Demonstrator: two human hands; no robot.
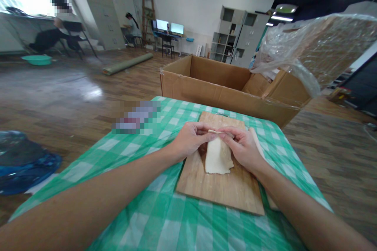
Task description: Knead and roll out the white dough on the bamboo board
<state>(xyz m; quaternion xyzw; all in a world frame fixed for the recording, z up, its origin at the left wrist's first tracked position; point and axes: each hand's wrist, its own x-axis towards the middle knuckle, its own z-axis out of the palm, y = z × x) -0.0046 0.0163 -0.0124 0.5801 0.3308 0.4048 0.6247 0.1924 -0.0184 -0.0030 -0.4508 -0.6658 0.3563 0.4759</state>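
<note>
A pale flat sheet of dough [217, 159] hangs down onto a wooden board [219, 188] on the green checked tablecloth [165, 219]. My left hand [191, 139] pinches the sheet's top edge from the left. My right hand [243, 147] pinches the same edge from the right, fingertips almost meeting the left ones. The upper edge is lifted off the board; the ragged lower end rests on it. A wooden rolling pin [255, 141] lies along the board's right side, mostly hidden by my right hand and forearm.
A large open cardboard box [224, 86] stands just behind the table. A clear plastic-wrapped bundle [318, 47] looms at the upper right. A blue water jug [20, 160] lies on the wooden floor at the left. A person sits far back left by a green basin [37, 59].
</note>
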